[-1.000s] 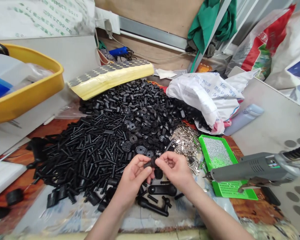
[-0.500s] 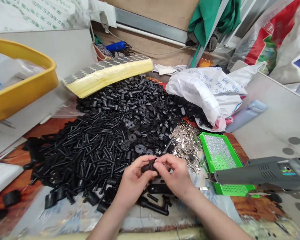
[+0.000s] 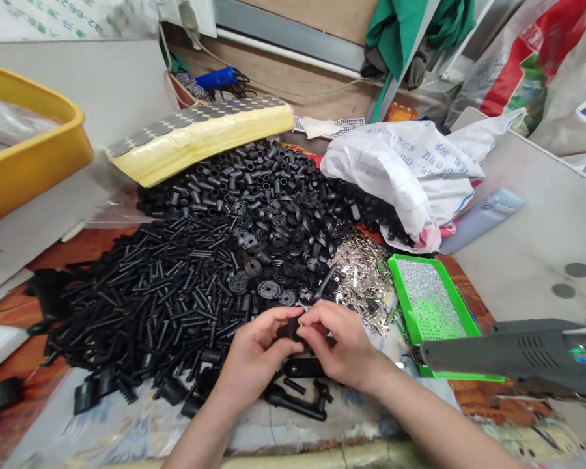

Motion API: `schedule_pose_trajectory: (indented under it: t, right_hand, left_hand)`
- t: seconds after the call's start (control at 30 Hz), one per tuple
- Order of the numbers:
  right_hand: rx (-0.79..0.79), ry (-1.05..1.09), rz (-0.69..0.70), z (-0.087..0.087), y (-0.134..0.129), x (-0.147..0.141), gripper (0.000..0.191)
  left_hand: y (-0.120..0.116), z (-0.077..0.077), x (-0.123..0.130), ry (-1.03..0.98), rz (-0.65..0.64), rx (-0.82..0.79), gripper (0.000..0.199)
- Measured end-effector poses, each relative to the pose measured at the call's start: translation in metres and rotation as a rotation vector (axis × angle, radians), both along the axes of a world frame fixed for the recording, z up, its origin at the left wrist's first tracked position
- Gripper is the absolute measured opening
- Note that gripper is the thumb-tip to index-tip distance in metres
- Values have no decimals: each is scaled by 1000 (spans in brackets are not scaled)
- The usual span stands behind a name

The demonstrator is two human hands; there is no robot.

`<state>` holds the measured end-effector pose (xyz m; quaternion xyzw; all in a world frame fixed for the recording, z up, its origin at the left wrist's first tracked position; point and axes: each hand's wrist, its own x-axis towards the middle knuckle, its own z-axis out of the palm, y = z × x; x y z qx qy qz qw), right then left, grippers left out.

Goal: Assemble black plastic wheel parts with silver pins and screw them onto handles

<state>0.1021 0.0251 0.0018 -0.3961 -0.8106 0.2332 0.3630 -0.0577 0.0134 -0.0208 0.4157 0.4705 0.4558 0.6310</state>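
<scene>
My left hand (image 3: 258, 352) is closed around a small black plastic part (image 3: 288, 331), round in outline and mostly covered by fingers. Thumb and fingertips of my right hand (image 3: 339, 342) pinch at the same part's right side; whether they hold a smaller piece there is hidden. Below the hands lie a black crank handle (image 3: 297, 404) and a short black screw rod (image 3: 294, 386). Beyond them spreads a heap of black screw rods (image 3: 176, 280), with round black discs (image 3: 269, 289) and short black tubes (image 3: 254, 172) farther back.
Small metal clips (image 3: 364, 277) are piled right of the discs. A green tray (image 3: 395, 273) holds tiny silvery pieces. A grey power screwdriver (image 3: 498, 352) juts in from the right. A yellow bin (image 3: 73, 150), a yellow sticker stack (image 3: 200, 143) and a white bag (image 3: 400, 169) surround the heap.
The view has shifted slightly, and the surroundings sit a little farther left and higher. Both hands stay together at the black part, with the right fingers slightly repositioned on it.
</scene>
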Motion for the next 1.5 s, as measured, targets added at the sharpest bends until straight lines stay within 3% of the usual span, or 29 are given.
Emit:
schedule_pose_trajectory:
  t: [0.17, 0.33, 0.4, 0.63, 0.87, 1.1, 1.33, 1.5]
  right_hand:
    - [-54, -6, 6, -2, 3, -2, 16]
    - [-498, 167, -75, -7, 12, -1, 7]
    - [-545, 167, -85, -6, 13, 1, 7]
    - [-324, 70, -92, -4, 3, 1, 13]
    - [-58, 64, 23, -19, -2, 6, 14]
    - [33, 35, 161, -16, 5, 13, 12]
    - [109, -102, 235, -5, 7, 20, 15]
    - [44, -21, 147, -8, 5, 20, 13]
  left_hand:
    - [-1, -7, -2, 161, 36, 167, 32]
    - [-2, -14, -1, 377, 109, 425, 28]
    - [-2, -14, 0, 393, 106, 483, 28]
    - [-4, -12, 1, 341, 78, 354, 32]
    - [-5, -11, 2, 362, 77, 366, 29]
    - [-5, -3, 1, 253, -55, 170, 31]
    - [0, 3, -1, 152, -159, 149, 30]
    - [0, 2, 0, 185, -172, 187, 32]
